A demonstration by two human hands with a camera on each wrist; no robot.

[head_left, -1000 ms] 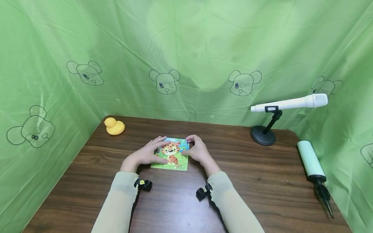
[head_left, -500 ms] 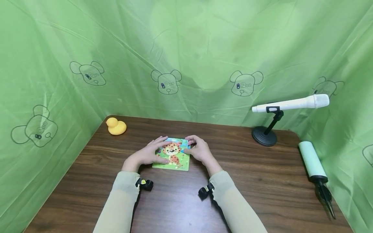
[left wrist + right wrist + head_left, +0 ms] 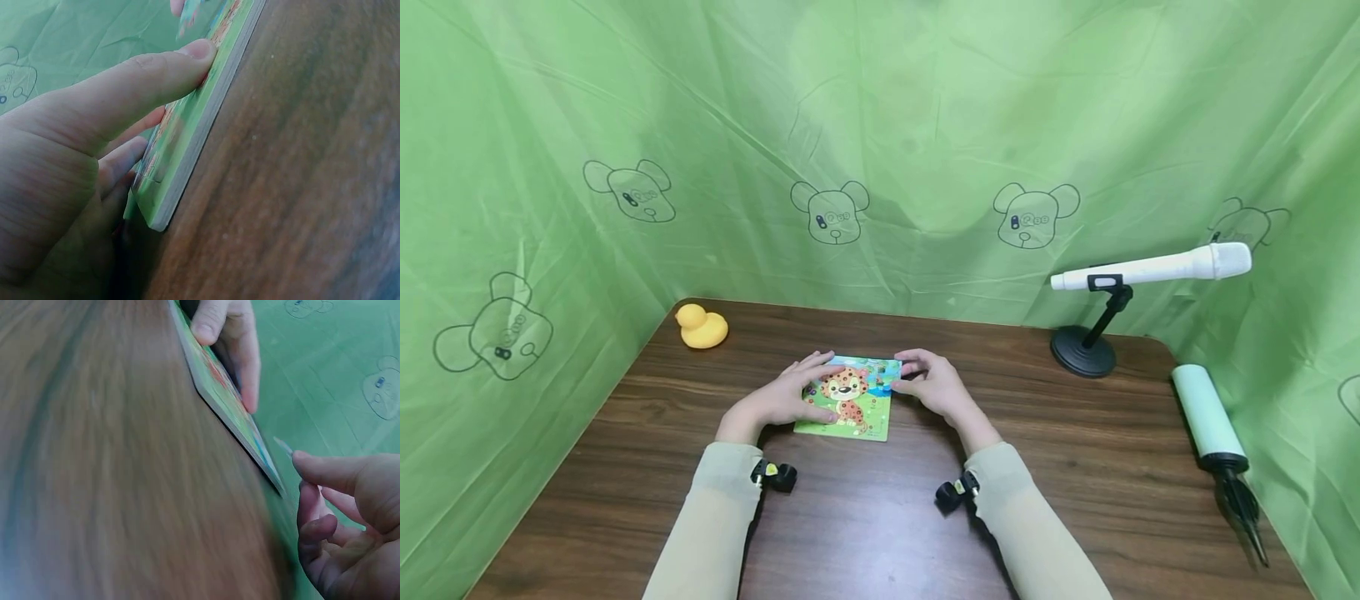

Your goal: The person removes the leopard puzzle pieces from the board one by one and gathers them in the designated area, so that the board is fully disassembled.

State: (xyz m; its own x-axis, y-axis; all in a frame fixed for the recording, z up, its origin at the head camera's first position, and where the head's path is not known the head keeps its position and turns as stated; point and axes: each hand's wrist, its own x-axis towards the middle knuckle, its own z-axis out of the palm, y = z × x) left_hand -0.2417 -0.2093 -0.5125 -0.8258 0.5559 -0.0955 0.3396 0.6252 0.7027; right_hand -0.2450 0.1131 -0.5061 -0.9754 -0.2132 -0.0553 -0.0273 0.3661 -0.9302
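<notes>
A leopard picture puzzle lies flat on the wooden table, with a thick grey edge showing in the left wrist view. My left hand rests on its left part, the thumb on the green face and the fingers spread over the upper left. Between thumb and fingertips, my right hand pinches a thin puzzle piece at the puzzle's upper right corner. In the right wrist view this piece is raised off the puzzle's surface, seen nearly edge-on. Its bluish face overlaps the corner in the head view.
A yellow rubber duck sits at the back left. At the back right stands a white microphone on a black stand. A mint-green hand pump lies along the right edge. Green curtain surrounds the table's back and sides.
My right hand has moved a little to the right and lifted the puzzle piece off the puzzle's upper right corner. The left hand keeps its place on the puzzle.
</notes>
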